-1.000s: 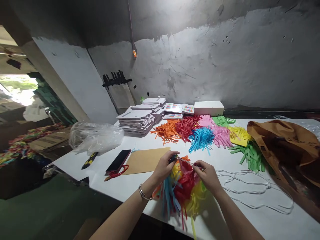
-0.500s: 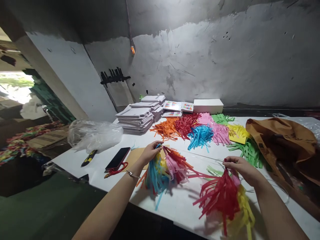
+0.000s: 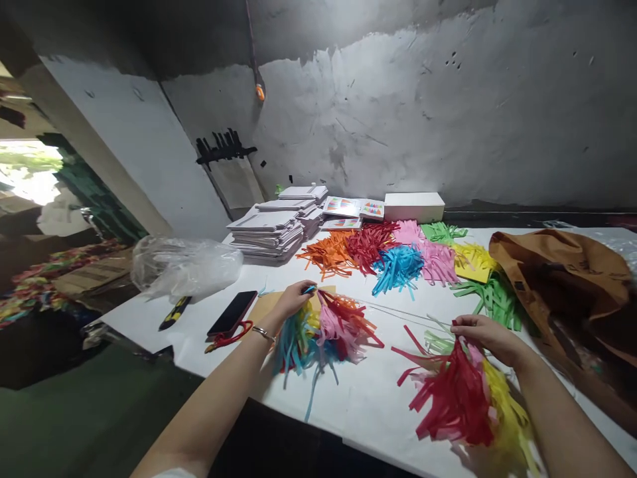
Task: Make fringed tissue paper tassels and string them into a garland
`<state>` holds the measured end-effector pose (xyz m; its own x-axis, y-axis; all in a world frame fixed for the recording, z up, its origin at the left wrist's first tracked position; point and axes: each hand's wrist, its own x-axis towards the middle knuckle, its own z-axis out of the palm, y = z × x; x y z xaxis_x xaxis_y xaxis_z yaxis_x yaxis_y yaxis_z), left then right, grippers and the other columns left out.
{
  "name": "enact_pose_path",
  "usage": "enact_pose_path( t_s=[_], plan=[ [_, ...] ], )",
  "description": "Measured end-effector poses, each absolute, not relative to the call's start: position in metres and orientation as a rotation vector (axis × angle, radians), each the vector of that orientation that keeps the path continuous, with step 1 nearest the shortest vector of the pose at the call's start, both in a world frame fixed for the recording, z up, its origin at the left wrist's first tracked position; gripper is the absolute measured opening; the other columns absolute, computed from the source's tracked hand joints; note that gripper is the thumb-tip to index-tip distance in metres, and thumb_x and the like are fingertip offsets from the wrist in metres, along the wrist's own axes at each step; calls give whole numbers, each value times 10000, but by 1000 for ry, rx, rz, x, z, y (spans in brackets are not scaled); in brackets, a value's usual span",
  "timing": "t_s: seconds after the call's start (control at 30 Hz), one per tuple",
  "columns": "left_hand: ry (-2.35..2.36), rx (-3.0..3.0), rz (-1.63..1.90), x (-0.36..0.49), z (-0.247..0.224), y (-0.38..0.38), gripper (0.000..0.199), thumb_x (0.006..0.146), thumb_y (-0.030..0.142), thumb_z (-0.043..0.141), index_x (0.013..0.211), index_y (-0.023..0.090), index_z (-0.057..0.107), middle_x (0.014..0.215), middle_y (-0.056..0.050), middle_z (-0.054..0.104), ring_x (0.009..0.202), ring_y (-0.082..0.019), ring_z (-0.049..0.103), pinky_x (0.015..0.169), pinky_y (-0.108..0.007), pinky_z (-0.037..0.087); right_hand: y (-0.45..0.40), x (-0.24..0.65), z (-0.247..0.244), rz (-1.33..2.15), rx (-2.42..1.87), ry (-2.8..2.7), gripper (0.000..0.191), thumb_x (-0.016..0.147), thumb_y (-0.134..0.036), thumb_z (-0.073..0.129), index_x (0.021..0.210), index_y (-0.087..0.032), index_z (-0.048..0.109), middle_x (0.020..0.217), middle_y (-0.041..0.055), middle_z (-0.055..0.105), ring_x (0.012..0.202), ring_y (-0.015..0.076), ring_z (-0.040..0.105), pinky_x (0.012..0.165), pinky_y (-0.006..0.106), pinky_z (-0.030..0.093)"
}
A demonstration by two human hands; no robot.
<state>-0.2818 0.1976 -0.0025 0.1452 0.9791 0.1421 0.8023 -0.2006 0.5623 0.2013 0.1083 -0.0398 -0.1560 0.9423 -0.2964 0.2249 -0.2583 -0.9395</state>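
Note:
My left hand (image 3: 296, 299) is closed on the top of a bunch of tissue paper tassels (image 3: 343, 325) in blue, yellow, pink, red and orange. My right hand (image 3: 480, 332) pinches the top of a red tassel (image 3: 458, 398), with yellow, pink and pale green ones hanging beside it. A thin string (image 3: 398, 311) runs across the table between the two hands. Both bunches hang down over the white tabletop, their strips spread out. What the fingertips press on is partly hidden.
Fringed paper bundles, among them orange (image 3: 328, 252) and blue (image 3: 398, 267), lie farther back. Behind stand stacked white cards (image 3: 266, 236) and a white box (image 3: 414, 206). A phone (image 3: 233, 313), a cutter (image 3: 175, 313) and a plastic bag (image 3: 186, 269) lie left; a brown bag (image 3: 562, 265) right.
My hands have moved apart, the left slightly left and the right slightly right. The two bunches, whose strips nearly met, now have a wider gap with string showing across it.

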Motion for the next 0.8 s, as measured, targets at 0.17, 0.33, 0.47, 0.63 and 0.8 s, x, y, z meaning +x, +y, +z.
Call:
enact_pose_path(
  t_s=[0.17, 0.33, 0.47, 0.63, 0.8],
  plan=[
    [1907, 2206, 581, -256, 9, 157, 353, 806, 147, 621, 1159, 152, 619, 1257, -187, 593, 1192, -358, 544, 1019, -518, 410, 97, 194, -36, 1442, -1409, -1414, 509, 626, -624, 783, 770, -168, 611, 614, -56, 509, 520, 80, 412, 489, 216, 282],
    [1619, 2408, 542, -185, 11, 100, 405, 900, 185, 547, 1300, 243, 572, 1377, -117, 560, 1250, -310, 538, 1035, -430, 444, 88, 180, -32, 1354, -1362, -1493, 493, 716, -638, 722, 809, -167, 611, 648, -45, 539, 534, 87, 443, 513, 217, 328],
    [974, 2393, 634, -111, -2, 78, 603, 914, 215, 553, 1488, 278, 379, 1515, -130, 421, 1037, -230, 646, 909, -372, 533, 81, 163, -28, 1278, -1301, -1631, 432, 778, -600, 688, 812, -174, 634, 647, -31, 569, 584, 124, 513, 558, 238, 395],
    [934, 2348, 673, -66, -23, 83, 290, 947, 199, 505, 1195, 194, 655, 1079, -128, 682, 884, -227, 646, 802, -347, 523, 70, 148, -26, 1076, -1204, -1813, 298, 864, -503, 619, 799, -213, 645, 899, 24, 653, 877, 204, 599, 824, 318, 468],
    [1005, 2325, 695, -87, -35, 87, 192, 936, 175, 509, 879, 176, 692, 862, -88, 688, 807, -213, 627, 734, -305, 487, 61, 148, -34, 949, -1204, -1886, 297, 925, -489, 530, 816, -226, 615, 1256, 105, 585, 1195, 293, 516, 1047, 448, 364]
  ],
)
